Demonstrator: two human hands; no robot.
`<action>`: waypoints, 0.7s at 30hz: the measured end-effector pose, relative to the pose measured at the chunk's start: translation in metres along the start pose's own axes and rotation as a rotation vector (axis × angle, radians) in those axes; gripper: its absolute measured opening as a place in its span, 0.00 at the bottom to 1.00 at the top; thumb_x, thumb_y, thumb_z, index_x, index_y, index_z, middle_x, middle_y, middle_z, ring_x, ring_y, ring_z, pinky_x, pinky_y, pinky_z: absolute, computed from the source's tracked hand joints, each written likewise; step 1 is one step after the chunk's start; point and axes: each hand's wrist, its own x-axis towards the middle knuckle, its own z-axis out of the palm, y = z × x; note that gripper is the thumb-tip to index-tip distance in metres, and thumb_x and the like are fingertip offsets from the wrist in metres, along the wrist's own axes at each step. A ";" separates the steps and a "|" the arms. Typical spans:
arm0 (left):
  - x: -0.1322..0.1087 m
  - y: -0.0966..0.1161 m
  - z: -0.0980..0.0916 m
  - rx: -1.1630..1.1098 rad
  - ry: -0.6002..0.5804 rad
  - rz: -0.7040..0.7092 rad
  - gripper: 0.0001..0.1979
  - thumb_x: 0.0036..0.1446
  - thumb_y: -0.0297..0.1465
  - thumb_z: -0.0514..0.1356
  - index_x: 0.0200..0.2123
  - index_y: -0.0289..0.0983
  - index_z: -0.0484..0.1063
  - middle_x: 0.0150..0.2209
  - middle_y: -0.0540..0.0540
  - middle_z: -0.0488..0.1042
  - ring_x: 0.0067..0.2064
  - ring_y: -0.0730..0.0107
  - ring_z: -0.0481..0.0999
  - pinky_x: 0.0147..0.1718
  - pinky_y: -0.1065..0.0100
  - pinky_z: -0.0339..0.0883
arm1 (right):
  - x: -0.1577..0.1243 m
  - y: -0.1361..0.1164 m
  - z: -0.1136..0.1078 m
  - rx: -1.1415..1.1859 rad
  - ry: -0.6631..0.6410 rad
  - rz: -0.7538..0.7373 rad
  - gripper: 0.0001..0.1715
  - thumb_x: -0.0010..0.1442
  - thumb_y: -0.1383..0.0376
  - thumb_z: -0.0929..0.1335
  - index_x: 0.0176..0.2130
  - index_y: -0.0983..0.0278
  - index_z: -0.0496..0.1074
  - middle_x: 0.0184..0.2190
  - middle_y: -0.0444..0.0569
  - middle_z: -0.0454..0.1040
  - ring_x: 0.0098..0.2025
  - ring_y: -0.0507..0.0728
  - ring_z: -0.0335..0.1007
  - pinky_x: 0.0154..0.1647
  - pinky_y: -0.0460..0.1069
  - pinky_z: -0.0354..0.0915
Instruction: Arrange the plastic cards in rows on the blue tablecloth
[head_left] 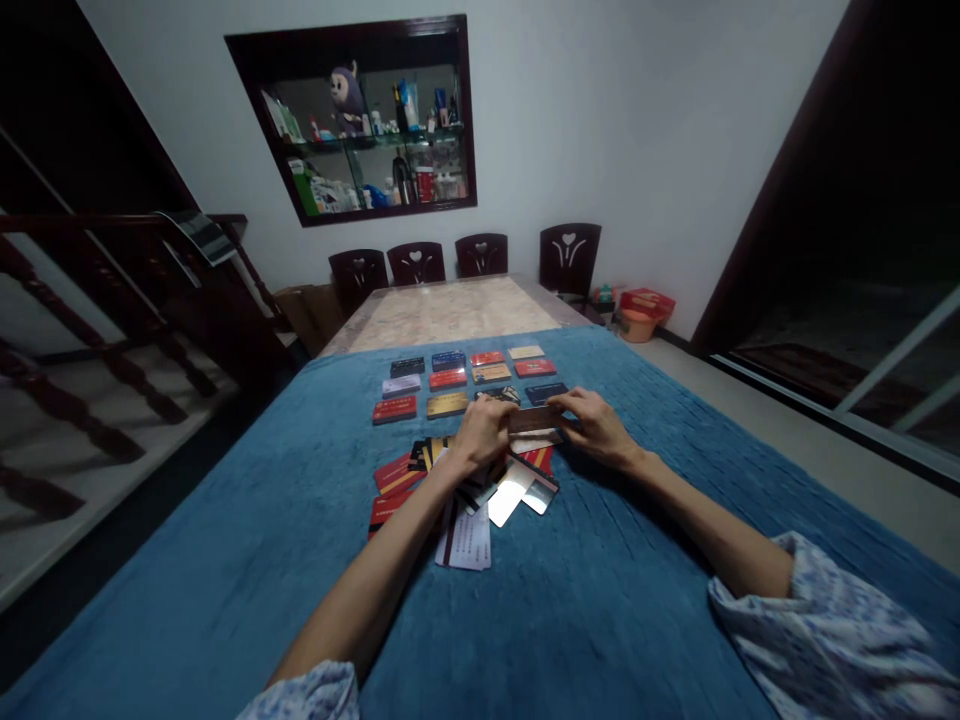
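Between my two hands a brownish card [534, 419] is held by its short ends, a little above the cloth. My left hand [484, 432] pinches its left end, and my right hand [594, 424] grips the right end with thumb and fingers. Under and in front of them lies a loose pile of cards: white ones [463, 540], a shiny silver one [511, 492] and red ones [397, 474]. Beyond the hands, cards are laid out in rows, among them a gold card [447, 404], a red card [394, 409] and a dark blue card [546, 393]. My left forearm hides part of the pile.
A blue cloth [300, 500] covers the near part of the long table, with the bare stone top [450, 310] beyond. Dark chairs [416, 262] stand at the far end. A wall niche holds a plush toy [347, 95] and bottles. Stair railings [67, 400] are at left.
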 end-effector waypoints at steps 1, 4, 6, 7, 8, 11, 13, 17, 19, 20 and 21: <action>0.000 0.000 0.000 -0.007 0.002 -0.001 0.18 0.54 0.21 0.55 0.45 0.39 0.78 0.41 0.45 0.80 0.44 0.60 0.72 0.46 0.61 0.68 | 0.000 0.000 0.001 0.002 -0.008 0.003 0.13 0.61 0.67 0.65 0.46 0.63 0.75 0.36 0.53 0.76 0.38 0.59 0.70 0.41 0.52 0.64; -0.001 0.000 0.001 -0.018 0.012 -0.008 0.22 0.52 0.20 0.56 0.50 0.38 0.76 0.44 0.44 0.79 0.45 0.60 0.72 0.47 0.61 0.69 | -0.001 -0.001 0.002 -0.011 -0.031 0.011 0.16 0.61 0.69 0.65 0.49 0.63 0.73 0.36 0.52 0.75 0.38 0.58 0.70 0.41 0.52 0.64; -0.001 0.000 0.002 -0.017 0.017 -0.016 0.25 0.51 0.19 0.56 0.52 0.39 0.74 0.46 0.44 0.79 0.45 0.61 0.73 0.48 0.62 0.69 | -0.001 -0.001 0.003 -0.027 -0.053 0.018 0.19 0.61 0.69 0.66 0.51 0.62 0.72 0.36 0.52 0.75 0.38 0.58 0.70 0.41 0.52 0.64; -0.001 0.000 0.003 -0.015 0.020 -0.018 0.25 0.51 0.19 0.56 0.53 0.39 0.73 0.46 0.45 0.78 0.45 0.61 0.73 0.48 0.62 0.69 | -0.002 -0.002 0.003 -0.035 -0.065 0.021 0.19 0.60 0.70 0.66 0.52 0.62 0.72 0.37 0.52 0.74 0.37 0.58 0.69 0.41 0.52 0.64; -0.001 0.000 0.003 -0.012 0.022 -0.018 0.25 0.51 0.19 0.56 0.52 0.40 0.73 0.46 0.45 0.78 0.45 0.61 0.73 0.48 0.62 0.69 | -0.002 -0.002 0.004 -0.043 -0.075 0.022 0.20 0.60 0.70 0.66 0.52 0.62 0.71 0.37 0.52 0.74 0.37 0.58 0.69 0.41 0.52 0.64; -0.002 0.000 0.003 0.000 0.018 -0.019 0.23 0.51 0.19 0.56 0.50 0.40 0.73 0.43 0.45 0.77 0.43 0.61 0.73 0.48 0.62 0.69 | -0.002 -0.002 0.004 -0.057 -0.095 0.019 0.20 0.60 0.71 0.67 0.52 0.61 0.71 0.38 0.52 0.74 0.38 0.58 0.69 0.41 0.52 0.64; -0.003 0.001 0.002 0.016 0.002 -0.024 0.23 0.51 0.19 0.55 0.49 0.40 0.73 0.40 0.45 0.77 0.44 0.62 0.73 0.47 0.62 0.69 | -0.002 -0.001 0.005 -0.063 -0.108 0.018 0.21 0.59 0.71 0.67 0.52 0.62 0.71 0.39 0.53 0.75 0.39 0.59 0.69 0.41 0.52 0.64; -0.004 0.004 0.000 0.070 -0.033 -0.026 0.22 0.51 0.19 0.55 0.48 0.40 0.72 0.39 0.45 0.77 0.44 0.61 0.73 0.45 0.63 0.69 | -0.004 -0.001 0.006 -0.086 -0.141 0.011 0.21 0.60 0.70 0.66 0.53 0.64 0.69 0.40 0.55 0.76 0.40 0.60 0.69 0.40 0.53 0.63; -0.005 0.005 0.000 0.110 -0.052 -0.022 0.22 0.51 0.19 0.55 0.49 0.39 0.72 0.40 0.44 0.77 0.44 0.60 0.73 0.45 0.63 0.68 | -0.005 0.000 0.007 -0.094 -0.147 0.010 0.22 0.60 0.70 0.66 0.54 0.65 0.69 0.40 0.55 0.76 0.40 0.60 0.69 0.41 0.53 0.63; -0.005 0.006 0.000 0.130 -0.063 -0.020 0.23 0.51 0.20 0.56 0.50 0.39 0.71 0.41 0.44 0.77 0.45 0.60 0.73 0.45 0.63 0.68 | -0.005 0.000 0.007 -0.097 -0.146 0.010 0.22 0.59 0.70 0.66 0.54 0.64 0.69 0.40 0.55 0.76 0.40 0.60 0.69 0.41 0.53 0.63; -0.005 0.006 0.000 0.148 -0.074 -0.018 0.23 0.51 0.20 0.56 0.51 0.39 0.70 0.41 0.44 0.77 0.45 0.59 0.73 0.45 0.62 0.68 | -0.005 0.001 0.008 -0.099 -0.145 0.011 0.23 0.59 0.70 0.66 0.54 0.64 0.68 0.40 0.54 0.76 0.41 0.60 0.69 0.41 0.53 0.63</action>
